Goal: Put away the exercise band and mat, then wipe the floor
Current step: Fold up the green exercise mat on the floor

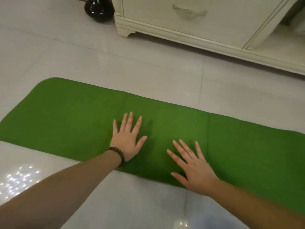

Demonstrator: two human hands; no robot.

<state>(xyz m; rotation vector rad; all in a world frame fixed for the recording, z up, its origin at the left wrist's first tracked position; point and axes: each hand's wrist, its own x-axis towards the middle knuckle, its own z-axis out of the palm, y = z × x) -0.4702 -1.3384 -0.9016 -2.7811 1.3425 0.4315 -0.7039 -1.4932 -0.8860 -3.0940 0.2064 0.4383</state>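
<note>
A green exercise mat lies flat on the pale tiled floor and stretches from the left edge to the right edge of the view. Faint fold creases cross it. My left hand, with a dark bead bracelet at the wrist, rests palm down on the mat near its middle, fingers spread. My right hand lies flat on the mat a little to the right and nearer to me, fingers apart as well. Neither hand holds anything. No exercise band is in view.
A cream cabinet with a drawer handle stands on short feet beyond the mat at the upper right. A glossy black vase sits on the floor to its left. Shiny tiles surround the mat.
</note>
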